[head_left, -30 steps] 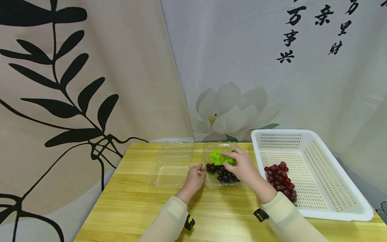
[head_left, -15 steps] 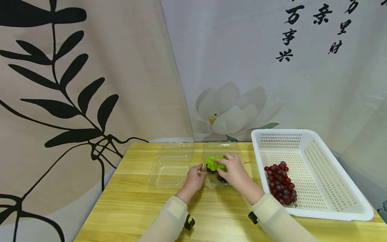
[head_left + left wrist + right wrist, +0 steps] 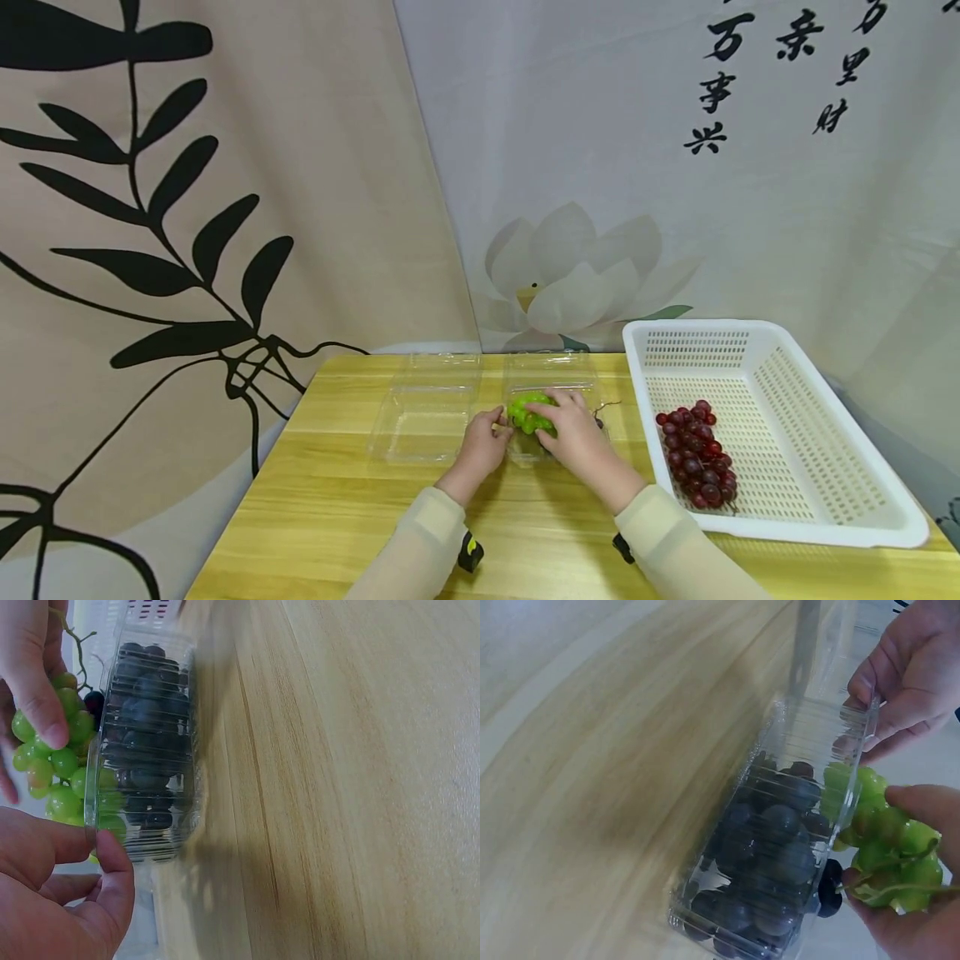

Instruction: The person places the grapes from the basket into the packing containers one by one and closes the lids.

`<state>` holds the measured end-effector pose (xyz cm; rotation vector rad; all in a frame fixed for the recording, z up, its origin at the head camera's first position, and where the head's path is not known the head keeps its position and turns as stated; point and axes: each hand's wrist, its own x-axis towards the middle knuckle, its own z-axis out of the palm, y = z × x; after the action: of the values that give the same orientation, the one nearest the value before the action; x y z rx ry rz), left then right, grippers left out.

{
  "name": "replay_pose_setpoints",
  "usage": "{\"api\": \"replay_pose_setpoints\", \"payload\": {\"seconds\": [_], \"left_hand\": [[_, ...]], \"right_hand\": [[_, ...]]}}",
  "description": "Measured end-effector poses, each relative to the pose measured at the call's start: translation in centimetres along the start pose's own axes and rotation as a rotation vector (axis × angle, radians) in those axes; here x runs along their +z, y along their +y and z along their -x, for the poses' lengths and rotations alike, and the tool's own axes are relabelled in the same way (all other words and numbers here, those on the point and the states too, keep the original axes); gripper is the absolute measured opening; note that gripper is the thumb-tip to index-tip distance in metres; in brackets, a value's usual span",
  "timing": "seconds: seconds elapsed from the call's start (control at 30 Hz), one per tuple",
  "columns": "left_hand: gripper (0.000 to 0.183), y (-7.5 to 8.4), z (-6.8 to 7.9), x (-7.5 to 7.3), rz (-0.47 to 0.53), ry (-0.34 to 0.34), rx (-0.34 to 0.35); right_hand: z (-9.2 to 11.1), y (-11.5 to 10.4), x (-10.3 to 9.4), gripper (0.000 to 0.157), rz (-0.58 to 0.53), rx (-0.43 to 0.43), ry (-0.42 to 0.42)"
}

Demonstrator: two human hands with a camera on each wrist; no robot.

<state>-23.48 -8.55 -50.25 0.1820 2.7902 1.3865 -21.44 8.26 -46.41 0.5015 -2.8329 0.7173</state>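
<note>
My right hand (image 3: 578,435) grips a bunch of green grapes (image 3: 530,412) over the right clear plastic clamshell box (image 3: 821,720). Black grapes (image 3: 146,727) fill much of that box, and the green bunch lies at its open top, partly inside the left end. In the left wrist view, my left hand (image 3: 67,889) pinches the box's rim between thumb and finger. A bare stem pokes out behind my right hand. From the head view, most of the black grapes are hidden under the green bunch and my right hand.
Left of my hands stands a second clear clamshell box (image 3: 427,425) with its lid raised. At the right, a white perforated basket (image 3: 810,450) holds a bunch of red grapes (image 3: 697,454). A printed curtain (image 3: 337,208) hangs behind the wooden table (image 3: 337,533).
My right hand has moved left and toward me with the green grapes, from the back of the box to its left side. My left hand has stayed at the rim.
</note>
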Motion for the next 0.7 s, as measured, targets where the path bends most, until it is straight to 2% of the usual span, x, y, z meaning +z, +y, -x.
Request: {"api": "replay_pose_setpoints", "payload": {"seconds": [0.2, 0.4, 0.5, 0.6, 0.7], "left_hand": [[0.046, -0.1, -0.1, 0.0, 0.007, 0.003, 0.006], [0.047, -0.1, 0.0, 0.0, 0.006, -0.003, -0.012], [0.047, -0.1, 0.0, 0.0, -0.001, -0.009, -0.023], [0.047, -0.1, -0.1, 0.0, 0.003, -0.010, -0.025], [0.046, -0.1, -0.1, 0.0, 0.013, -0.008, -0.019]], "right_hand": [[0.0, 0.1, 0.3, 0.069, -0.100, 0.034, -0.032], [0.6, 0.2, 0.3, 0.055, -0.095, -0.021, -0.090], [1.1, 0.2, 0.2, 0.057, -0.047, -0.069, -0.107], [1.8, 0.1, 0.0, 0.062, -0.022, -0.064, -0.073], [2.1, 0.0, -0.1, 0.062, -0.049, -0.004, -0.008]]}}
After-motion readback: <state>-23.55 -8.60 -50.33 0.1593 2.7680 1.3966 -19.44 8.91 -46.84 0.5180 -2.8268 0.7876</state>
